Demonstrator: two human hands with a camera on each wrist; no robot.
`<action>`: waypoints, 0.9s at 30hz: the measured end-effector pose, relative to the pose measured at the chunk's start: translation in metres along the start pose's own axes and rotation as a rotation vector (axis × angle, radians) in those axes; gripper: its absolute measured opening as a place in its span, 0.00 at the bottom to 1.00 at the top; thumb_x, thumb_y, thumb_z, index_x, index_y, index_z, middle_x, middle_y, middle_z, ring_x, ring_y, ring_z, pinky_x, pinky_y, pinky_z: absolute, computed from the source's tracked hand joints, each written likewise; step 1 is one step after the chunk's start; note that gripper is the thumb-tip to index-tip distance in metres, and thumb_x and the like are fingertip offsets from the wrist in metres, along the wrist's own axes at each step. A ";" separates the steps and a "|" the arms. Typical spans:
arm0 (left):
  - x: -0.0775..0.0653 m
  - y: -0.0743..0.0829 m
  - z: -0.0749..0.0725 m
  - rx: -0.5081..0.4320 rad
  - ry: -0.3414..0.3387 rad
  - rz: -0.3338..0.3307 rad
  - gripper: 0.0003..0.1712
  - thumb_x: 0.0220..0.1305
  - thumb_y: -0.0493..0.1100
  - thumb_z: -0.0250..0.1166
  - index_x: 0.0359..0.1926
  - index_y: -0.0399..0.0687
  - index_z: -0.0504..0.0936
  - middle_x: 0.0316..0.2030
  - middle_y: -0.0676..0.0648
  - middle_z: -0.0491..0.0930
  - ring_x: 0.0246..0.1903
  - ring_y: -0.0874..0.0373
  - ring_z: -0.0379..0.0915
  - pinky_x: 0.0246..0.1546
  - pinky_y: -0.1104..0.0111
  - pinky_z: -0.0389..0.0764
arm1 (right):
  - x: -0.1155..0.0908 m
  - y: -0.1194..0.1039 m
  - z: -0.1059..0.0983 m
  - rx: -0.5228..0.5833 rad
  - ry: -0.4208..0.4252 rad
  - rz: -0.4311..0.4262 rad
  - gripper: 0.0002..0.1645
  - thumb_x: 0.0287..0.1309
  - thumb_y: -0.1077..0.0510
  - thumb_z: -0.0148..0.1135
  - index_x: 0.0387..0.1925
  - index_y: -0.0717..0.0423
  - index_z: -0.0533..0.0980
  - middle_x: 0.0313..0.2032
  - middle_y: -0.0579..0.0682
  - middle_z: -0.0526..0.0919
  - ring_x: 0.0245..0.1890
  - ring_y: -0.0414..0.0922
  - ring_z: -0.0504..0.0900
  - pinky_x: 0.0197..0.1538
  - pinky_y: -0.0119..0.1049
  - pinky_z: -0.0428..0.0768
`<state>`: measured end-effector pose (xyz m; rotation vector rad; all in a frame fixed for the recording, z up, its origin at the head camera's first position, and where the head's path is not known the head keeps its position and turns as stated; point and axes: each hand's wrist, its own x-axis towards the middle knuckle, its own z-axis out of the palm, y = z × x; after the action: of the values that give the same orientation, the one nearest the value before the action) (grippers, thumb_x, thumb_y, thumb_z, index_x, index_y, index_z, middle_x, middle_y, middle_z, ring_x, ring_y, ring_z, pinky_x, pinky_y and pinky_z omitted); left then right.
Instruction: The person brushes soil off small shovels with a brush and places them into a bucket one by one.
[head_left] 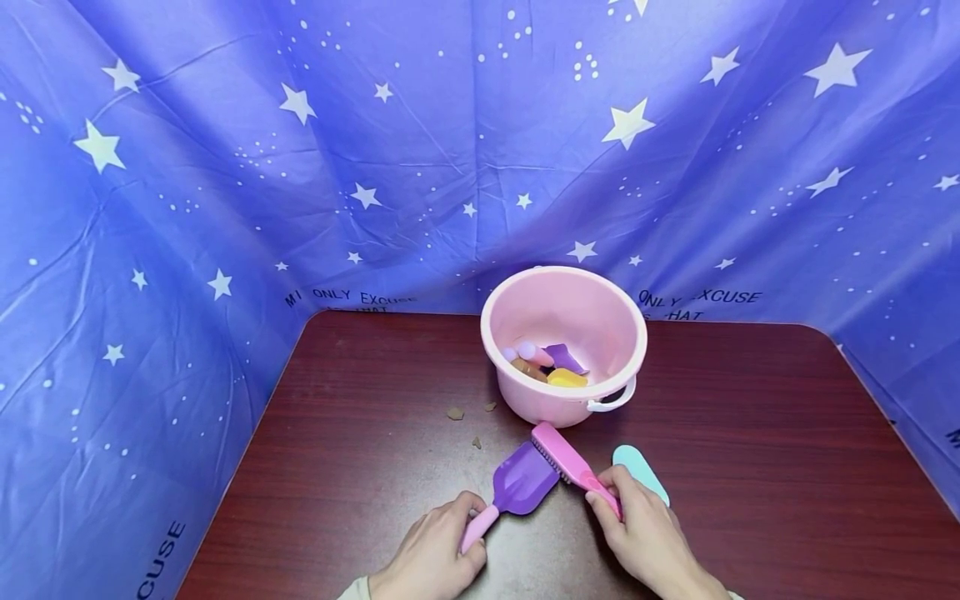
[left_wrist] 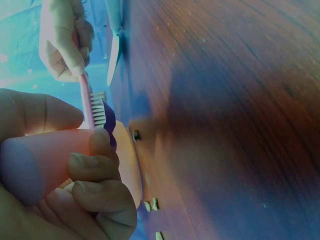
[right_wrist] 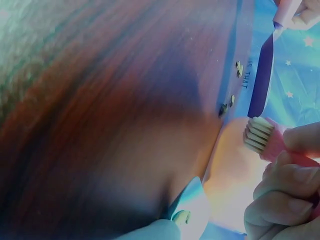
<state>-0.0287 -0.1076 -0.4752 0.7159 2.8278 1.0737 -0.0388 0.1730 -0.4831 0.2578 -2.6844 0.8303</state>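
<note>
My left hand (head_left: 435, 546) grips the light pink handle of a toy shovel with a purple blade (head_left: 521, 482). In the left wrist view its fingers (left_wrist: 102, 195) curl round that handle. My right hand (head_left: 643, 533) holds a pink brush (head_left: 566, 456) by its handle. The brush's bristles face the shovel and overlap the right edge of its blade in the head view. From the right wrist, the bristles (right_wrist: 258, 135) appear just by the blade's tip. Small brown flakes (head_left: 455, 413) lie on the table ahead of the shovel.
A pink bucket (head_left: 564, 408) with a white handle stands behind the tools, with purple, yellow, brown and pink things inside. A light teal tool (head_left: 637, 471) lies beside my right hand, partly hidden by it. The dark red wooden table (head_left: 360, 375) meets a blue star-print curtain (head_left: 420, 183).
</note>
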 end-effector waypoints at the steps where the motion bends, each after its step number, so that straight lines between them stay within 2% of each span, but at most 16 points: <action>1: 0.000 0.000 0.000 -0.003 -0.007 -0.008 0.19 0.45 0.38 0.62 0.42 0.54 0.75 0.27 0.61 0.72 0.25 0.69 0.65 0.23 0.73 0.67 | 0.000 0.000 -0.001 0.000 -0.004 0.006 0.13 0.49 0.59 0.70 0.32 0.43 0.73 0.21 0.28 0.67 0.21 0.29 0.65 0.23 0.32 0.66; 4: 0.000 0.000 -0.003 -0.005 -0.009 -0.026 0.19 0.45 0.39 0.62 0.43 0.54 0.75 0.28 0.62 0.72 0.25 0.69 0.66 0.24 0.73 0.68 | 0.001 0.001 -0.004 -0.012 -0.010 0.014 0.13 0.49 0.59 0.70 0.33 0.43 0.73 0.20 0.28 0.66 0.21 0.29 0.65 0.23 0.32 0.66; 12: -0.001 -0.002 -0.009 -0.032 0.013 -0.102 0.19 0.47 0.39 0.63 0.43 0.55 0.75 0.21 0.62 0.68 0.20 0.69 0.64 0.20 0.72 0.65 | -0.002 0.003 -0.010 -0.032 -0.036 0.050 0.10 0.52 0.58 0.68 0.31 0.40 0.74 0.16 0.30 0.59 0.18 0.31 0.60 0.22 0.31 0.61; 19: 0.000 -0.002 -0.010 -0.012 0.041 -0.106 0.18 0.49 0.39 0.63 0.44 0.55 0.75 0.22 0.61 0.69 0.21 0.69 0.64 0.20 0.72 0.66 | -0.003 0.002 -0.011 -0.052 -0.075 0.056 0.09 0.56 0.56 0.66 0.28 0.39 0.74 0.18 0.29 0.63 0.20 0.32 0.64 0.23 0.35 0.64; 22: 0.000 -0.002 -0.010 -0.016 0.046 -0.101 0.18 0.49 0.39 0.63 0.45 0.55 0.75 0.22 0.62 0.69 0.21 0.69 0.64 0.21 0.72 0.66 | -0.004 -0.001 -0.011 -0.053 -0.117 0.066 0.10 0.58 0.57 0.64 0.26 0.39 0.73 0.18 0.30 0.63 0.21 0.32 0.65 0.23 0.37 0.65; 27: 0.001 -0.001 -0.010 -0.023 0.053 -0.076 0.19 0.49 0.39 0.63 0.45 0.55 0.75 0.23 0.63 0.69 0.21 0.70 0.64 0.22 0.73 0.66 | -0.007 -0.005 -0.008 -0.023 -0.198 0.077 0.12 0.61 0.57 0.61 0.24 0.39 0.72 0.17 0.30 0.60 0.20 0.31 0.64 0.23 0.34 0.64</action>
<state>-0.0318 -0.1139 -0.4685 0.5820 2.8552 1.1280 -0.0290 0.1742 -0.4765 0.2445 -2.9030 0.8351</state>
